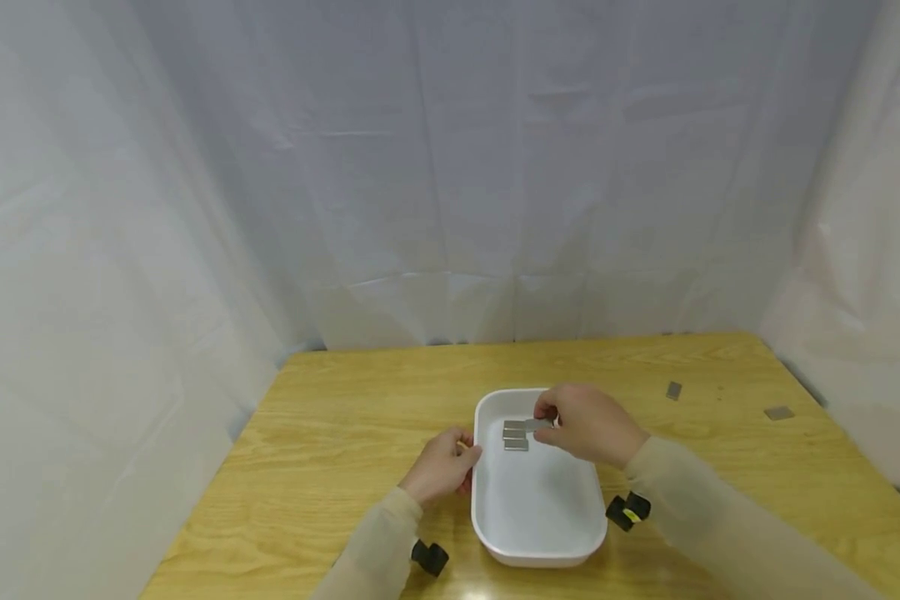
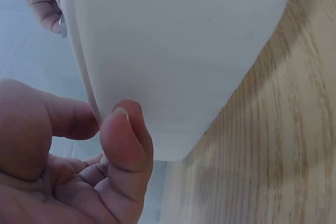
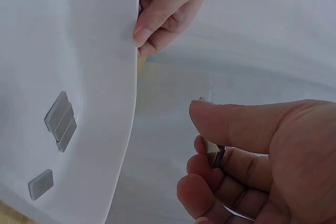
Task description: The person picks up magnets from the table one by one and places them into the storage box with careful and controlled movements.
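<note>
A flat grey rectangular metal piece (image 1: 537,425) is over the white rounded-rectangular plastic tray (image 1: 543,508), pinched between the right hand's (image 1: 592,423) thumb and fingers. Similar flat grey pieces (image 1: 515,434) lie inside. The left hand (image 1: 440,467) pinches the tray's side; holding it steady and lowering the piece level should avoid nudging its neighbours. Two loose grey plates (image 1: 673,390) lie rightward on the yellow wood-grain worktop (image 1: 345,442).
</note>
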A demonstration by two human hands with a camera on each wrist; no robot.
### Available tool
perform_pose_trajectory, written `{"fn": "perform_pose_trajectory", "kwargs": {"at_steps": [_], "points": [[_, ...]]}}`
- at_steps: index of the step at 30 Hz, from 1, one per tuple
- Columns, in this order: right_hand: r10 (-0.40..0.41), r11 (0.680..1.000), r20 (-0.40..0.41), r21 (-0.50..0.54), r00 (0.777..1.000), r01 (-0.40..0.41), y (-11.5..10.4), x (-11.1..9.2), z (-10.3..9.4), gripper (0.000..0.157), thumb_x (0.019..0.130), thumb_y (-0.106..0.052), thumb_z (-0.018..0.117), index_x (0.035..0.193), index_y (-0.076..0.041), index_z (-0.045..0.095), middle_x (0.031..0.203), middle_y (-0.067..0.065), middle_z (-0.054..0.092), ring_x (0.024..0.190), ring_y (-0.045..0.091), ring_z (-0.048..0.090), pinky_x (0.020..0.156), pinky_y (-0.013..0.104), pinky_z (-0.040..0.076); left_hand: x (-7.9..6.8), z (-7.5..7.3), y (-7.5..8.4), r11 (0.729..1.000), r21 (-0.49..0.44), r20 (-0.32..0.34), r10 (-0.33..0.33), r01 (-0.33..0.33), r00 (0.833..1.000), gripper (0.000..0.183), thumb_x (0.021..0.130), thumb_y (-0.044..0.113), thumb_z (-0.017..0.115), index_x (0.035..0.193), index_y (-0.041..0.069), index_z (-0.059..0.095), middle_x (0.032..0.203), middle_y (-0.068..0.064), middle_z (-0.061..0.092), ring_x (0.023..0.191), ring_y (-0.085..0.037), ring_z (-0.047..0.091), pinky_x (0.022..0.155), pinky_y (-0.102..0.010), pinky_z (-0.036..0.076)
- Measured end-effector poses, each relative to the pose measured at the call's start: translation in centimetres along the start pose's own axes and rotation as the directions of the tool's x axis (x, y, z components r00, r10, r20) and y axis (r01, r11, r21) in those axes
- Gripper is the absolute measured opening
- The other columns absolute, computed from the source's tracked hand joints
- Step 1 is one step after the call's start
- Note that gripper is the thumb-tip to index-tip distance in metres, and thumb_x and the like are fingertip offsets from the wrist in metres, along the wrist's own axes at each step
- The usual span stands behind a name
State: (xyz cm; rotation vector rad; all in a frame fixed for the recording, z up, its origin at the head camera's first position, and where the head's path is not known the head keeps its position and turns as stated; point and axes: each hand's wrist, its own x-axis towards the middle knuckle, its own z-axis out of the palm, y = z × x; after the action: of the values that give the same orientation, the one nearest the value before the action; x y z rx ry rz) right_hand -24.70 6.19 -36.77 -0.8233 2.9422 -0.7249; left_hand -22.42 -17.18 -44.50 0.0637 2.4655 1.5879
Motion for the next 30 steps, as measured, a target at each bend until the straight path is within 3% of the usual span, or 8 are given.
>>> {"fn": "perform_pose_trajectory", "kwargs": {"at_steps": [5,11,16,23,30], "points": [[-0.033,0.999,0.02,-0.004,0.999,0.033,-0.8,0.6,0.2,0.016,0.079,-0.025,0.08,0.086,-0.017,0.069,0.078,-0.011,0.059,0.068,0.008,0.051,0.064,0.028,0.045,0.0,0.0,0.1,1.0,-0.013,-0.004,0.009,-0.009,1.0,0.017,0.098,0.014,0.055,0.104,-0.001,0.053,0.067,-0.008,0.057,0.054,-0.022,0.058,0.053,-0.038,0.054],[-0.008,1.0,0.068,0.021,0.998,0.007,-1.3,1.6,0.6,0.017,0.078,-0.024,0.081,0.088,-0.016,0.07,0.08,-0.009,0.06,0.072,0.009,0.052,0.068,0.029,0.047,0.4,-0.3,0.0,0.999,-0.033,0.01,0.022,-0.022,1.0,0.019,0.096,0.014,0.057,0.104,-0.003,0.053,0.067,-0.009,0.058,0.054,-0.019,0.057,0.053,-0.036,0.054],[-0.02,0.998,0.101,0.059,0.995,0.014,-1.2,2.4,1.2,0.016,0.078,-0.023,0.081,0.087,-0.017,0.069,0.079,-0.01,0.061,0.073,0.009,0.054,0.07,0.03,0.048,1.0,-0.8,-0.6,0.992,-0.124,0.056,0.008,-0.001,0.998,0.022,0.095,0.015,0.059,0.105,-0.004,0.054,0.068,-0.009,0.058,0.056,-0.016,0.055,0.05,-0.028,0.049],[-0.008,0.995,0.151,0.099,0.989,-0.007,-0.8,3.5,2.3,0.016,0.078,-0.022,0.082,0.086,-0.017,0.069,0.078,-0.009,0.059,0.074,0.011,0.053,0.069,0.03,0.048,1.6,-1.4,-1.3,0.952,-0.296,0.155,-0.028,0.074,0.987,0.025,0.096,0.012,0.057,0.111,-0.008,0.051,0.072,-0.008,0.057,0.061,-0.014,0.055,0.053,-0.024,0.046],[0.001,0.999,0.154,0.047,0.988,-0.008,-0.2,4.3,3.4,0.016,0.076,-0.022,0.083,0.081,-0.019,0.068,0.074,-0.01,0.058,0.071,0.01,0.052,0.069,0.029,0.047,1.7,-1.5,-1.4,0.922,-0.377,0.191,-0.022,0.094,0.981,0.029,0.096,0.007,0.056,0.115,-0.013,0.049,0.08,-0.009,0.058,0.067,-0.014,0.055,0.059,-0.023,0.047]]}}
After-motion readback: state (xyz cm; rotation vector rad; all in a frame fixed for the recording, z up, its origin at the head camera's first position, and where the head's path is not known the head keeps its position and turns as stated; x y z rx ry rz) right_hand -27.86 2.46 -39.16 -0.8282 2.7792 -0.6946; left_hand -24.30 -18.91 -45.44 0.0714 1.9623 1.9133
